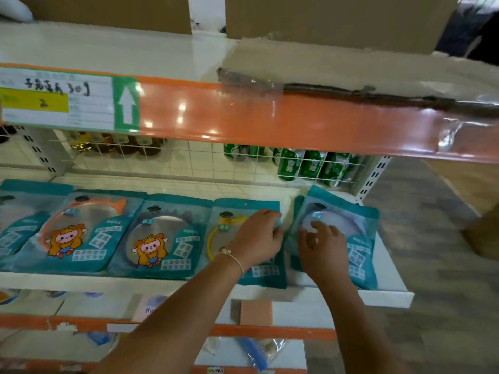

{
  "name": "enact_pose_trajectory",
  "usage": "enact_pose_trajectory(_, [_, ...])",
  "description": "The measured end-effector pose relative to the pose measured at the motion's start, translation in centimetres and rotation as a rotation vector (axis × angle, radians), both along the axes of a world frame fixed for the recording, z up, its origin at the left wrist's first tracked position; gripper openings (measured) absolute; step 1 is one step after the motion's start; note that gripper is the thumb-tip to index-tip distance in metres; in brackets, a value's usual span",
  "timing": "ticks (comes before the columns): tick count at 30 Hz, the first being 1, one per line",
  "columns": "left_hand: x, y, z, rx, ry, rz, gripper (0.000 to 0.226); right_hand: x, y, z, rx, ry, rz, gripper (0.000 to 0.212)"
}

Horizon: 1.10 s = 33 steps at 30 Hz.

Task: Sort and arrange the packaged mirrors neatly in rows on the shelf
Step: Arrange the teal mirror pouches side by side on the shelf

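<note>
Forearms reaching up from the lower edge toward a white shelf (189,286), a pale bracelet (236,259) on the left wrist. Below and nearer, an orange shelf edge (270,332) with blurred goods under it. Left hand (259,240) laid over the packet holding a yellow-rimmed mirror (216,238), fingers curled at that packet's right edge; pinching or only pressing, cannot tell through the blur. Right hand (322,245) resting on the tilted packet at the far right (356,238), fingers bent down onto its clear window, with no visible wrap around any edge. Teal packets lying flat, side by side in one row along the shelf: an orange-rimmed mirror (81,233) and a dark-rimmed mirror (162,238) to the left, both with a cartoon figure printed on front, plus a partly cut-off packet at the far left (16,220). Beyond the row, a white wire grid (189,160), green cans (310,164) behind it on the right, dark bottles (113,143) on the left. Above, a glossy orange rail (270,122) carrying a label with a green arrow (67,99), and cardboard boxes (337,20) on the top board.
</note>
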<state>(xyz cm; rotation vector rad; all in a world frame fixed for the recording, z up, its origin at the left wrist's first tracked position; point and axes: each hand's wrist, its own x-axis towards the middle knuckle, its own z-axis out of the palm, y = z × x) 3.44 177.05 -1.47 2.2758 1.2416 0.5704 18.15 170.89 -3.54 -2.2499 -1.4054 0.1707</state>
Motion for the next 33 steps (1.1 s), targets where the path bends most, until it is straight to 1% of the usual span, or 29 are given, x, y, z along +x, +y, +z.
enact_pose_trajectory(1, [0.8,-0.1,-0.1,-0.012,0.007,-0.009,0.034,0.8,-0.4,-0.1,-0.039,-0.026,-0.052,0.044])
enact_pose_trajectory(2, [1.4,-0.3,-0.2,-0.018,0.019,-0.021,0.031,1.5,-0.8,0.0,-0.046,-0.007,-0.113,0.044])
enact_pose_trajectory(4, [2.6,-0.6,-0.4,-0.016,0.053,-0.056,0.028,3.0,-1.8,0.3,-0.019,0.061,-0.232,0.047])
enact_pose_trajectory(6, [3.4,-1.2,-0.6,0.003,0.066,-0.092,0.026,4.2,-2.5,0.6,-0.018,0.072,-0.301,0.052])
enact_pose_trajectory(9, [4.1,-1.7,-0.9,0.016,0.067,-0.142,0.026,6.1,-2.7,0.1,0.016,0.234,-0.338,0.052])
enact_pose_trajectory(11, [4.4,-2.0,-1.0,0.011,0.079,-0.151,0.028,7.0,-2.6,-0.1,0.012,0.295,-0.348,0.049])
enact_pose_trajectory(13, [4.5,-2.3,-1.0,0.011,0.074,-0.148,0.028,7.5,-2.5,0.1,0.003,0.322,-0.352,0.044])
enact_pose_trajectory(17, [4.7,-2.4,-1.1,0.038,0.082,-0.153,0.028,8.5,-1.7,-0.8,-0.025,0.252,-0.396,0.042])
enact_pose_trajectory(21, [4.5,-2.5,-1.3,0.042,0.088,-0.153,0.032,9.1,-1.1,-2.0,0.053,0.282,-0.409,0.037])
enact_pose_trajectory(23, [4.5,-2.6,-1.4,0.04,0.092,-0.163,0.032,9.1,-1.1,-2.0,0.123,0.305,-0.406,0.036])
enact_pose_trajectory(27, [4.3,-2.6,-1.6,0.037,0.085,-0.165,0.031,9.3,-1.1,-1.0,0.241,0.482,-0.421,0.033])
enact_pose_trajectory(30, [4.2,-2.5,-1.9,0.049,0.089,-0.166,0.025,9.8,-1.2,-0.4,0.305,0.585,-0.448,0.038])
enact_pose_trajectory(33, [4.1,-2.2,-2.2,0.043,0.044,-0.17,0.018,10.1,-1.4,0.8,0.389,0.706,-0.458,0.037])
